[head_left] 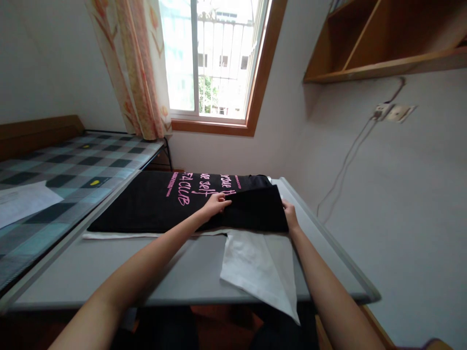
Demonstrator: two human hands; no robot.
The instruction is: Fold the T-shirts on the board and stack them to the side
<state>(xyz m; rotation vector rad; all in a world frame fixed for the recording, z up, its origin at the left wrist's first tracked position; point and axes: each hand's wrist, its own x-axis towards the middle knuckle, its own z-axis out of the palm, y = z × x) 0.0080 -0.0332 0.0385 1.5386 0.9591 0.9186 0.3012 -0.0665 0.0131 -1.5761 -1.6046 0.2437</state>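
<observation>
A black T-shirt (149, 199) with pink lettering lies sideways across the grey table. Its near right part is folded over, covering some of the letters. My left hand (216, 204) pinches the edge of this folded flap near the lettering. At the flap's right end, my right hand (291, 215) grips the black cloth, its fingers partly hidden behind it. Beneath the black T-shirt is a white garment (259, 265), whose sleeve-like part spreads toward me and hangs over the table's front edge.
The grey table (109, 267) stands against the right wall. On the left is a bed with a checked mattress (87, 160) and a sheet of paper (27, 199). A wooden shelf (383, 61) and a socket (397, 113) with a cable are on the wall.
</observation>
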